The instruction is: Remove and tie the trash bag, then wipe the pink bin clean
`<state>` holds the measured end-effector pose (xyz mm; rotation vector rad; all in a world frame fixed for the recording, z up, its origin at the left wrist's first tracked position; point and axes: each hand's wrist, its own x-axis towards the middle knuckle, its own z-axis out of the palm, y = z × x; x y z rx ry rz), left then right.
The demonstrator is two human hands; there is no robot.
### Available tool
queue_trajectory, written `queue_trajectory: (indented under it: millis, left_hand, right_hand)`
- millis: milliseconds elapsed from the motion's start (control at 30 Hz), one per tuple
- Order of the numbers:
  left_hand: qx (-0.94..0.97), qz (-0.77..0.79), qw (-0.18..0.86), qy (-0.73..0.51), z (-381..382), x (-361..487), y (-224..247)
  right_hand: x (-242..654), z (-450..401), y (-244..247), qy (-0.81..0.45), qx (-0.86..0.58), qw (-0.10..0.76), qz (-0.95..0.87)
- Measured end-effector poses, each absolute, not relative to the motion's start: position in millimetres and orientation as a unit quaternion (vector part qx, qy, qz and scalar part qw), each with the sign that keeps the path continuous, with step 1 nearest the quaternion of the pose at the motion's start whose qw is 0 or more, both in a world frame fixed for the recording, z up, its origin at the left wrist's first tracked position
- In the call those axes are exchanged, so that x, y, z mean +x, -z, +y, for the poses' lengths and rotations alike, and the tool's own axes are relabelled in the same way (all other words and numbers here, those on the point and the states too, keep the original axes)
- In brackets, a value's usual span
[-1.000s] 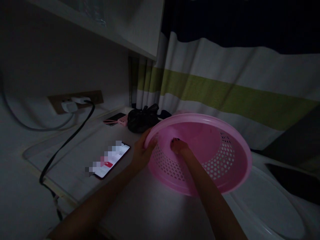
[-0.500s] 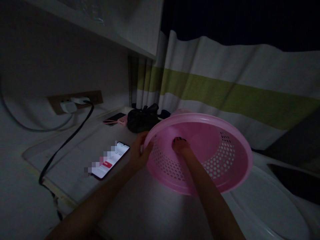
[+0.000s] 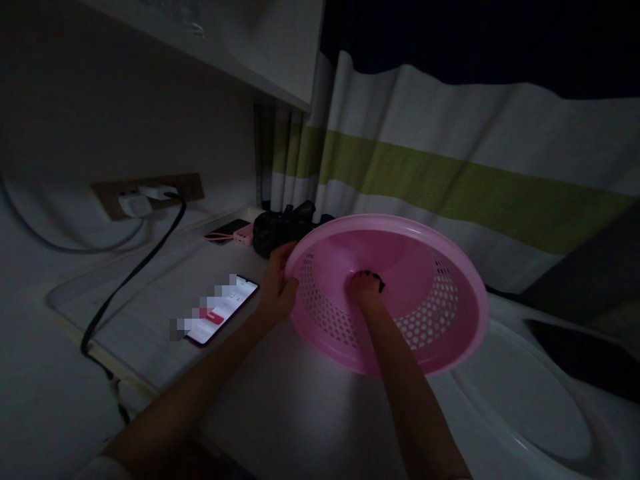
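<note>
A round pink plastic basket (image 3: 340, 260) with perforated sides is tilted so that its wide mouth faces me. My left hand (image 3: 277, 287) grips its rim on the left, thumb on the near side and fingers behind. Deep inside, my right hand (image 3: 364, 288) lies against the inner surface near the bottom, its fingers curled. A small dark, ragged-edged thing (image 3: 381, 286) shows at the fingertips of that hand; dim light hides what it is.
Left of the basket a lit phone (image 3: 223, 313) lies on the white tabletop (image 3: 310, 407). Behind are a black plastic bag (image 3: 280, 230), a pink strapped device (image 3: 243, 233) and a dark phone-like slab (image 3: 225, 231). A cable (image 3: 135, 267) hangs from the wall socket. An oval white lid-like surface (image 3: 530, 393) is at right.
The basket has shifted slightly left in view and turned a little, with my left hand still on its rim. My right hand has moved slightly right inside, and more of the dark thing shows.
</note>
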<state>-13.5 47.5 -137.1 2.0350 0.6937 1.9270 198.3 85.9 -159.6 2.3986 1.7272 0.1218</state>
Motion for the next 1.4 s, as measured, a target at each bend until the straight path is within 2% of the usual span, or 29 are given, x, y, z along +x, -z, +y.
queue_trajectory:
  millis: [167, 400, 533, 867, 1167, 1400]
  left_hand:
    - [0.695, 0.282, 0.092, -0.654, 44.5, -8.9, 125.8]
    - [0.69, 0.377, 0.172, -0.593, 49.0, -7.2, 100.3]
    - [0.679, 0.351, 0.186, -0.617, 52.5, -9.3, 104.4]
    - [0.691, 0.341, 0.139, -0.622, 52.6, -9.5, 115.4]
    - [0.692, 0.345, 0.141, -0.619, 45.6, -5.2, 116.2]
    - [0.69, 0.345, 0.154, -0.618, 46.6, -4.0, 114.2]
  right_hand:
    - [193.2, 89.0, 159.6, -0.04, 0.821, 0.105, 0.56]
    - [197.8, 88.4, 159.8, -0.039, 0.813, 0.108, 0.571]
    - [198.9, 87.1, 158.3, -0.036, 0.803, 0.12, 0.582]
    - [184.0, 68.3, 148.4, -0.004, 0.785, 0.151, 0.601]
    - [171.2, 10.7, 145.1, -0.025, 0.717, 0.127, 0.685]
    - [166.4, 15.8, 141.7, -0.006, 0.726, 0.119, 0.677]
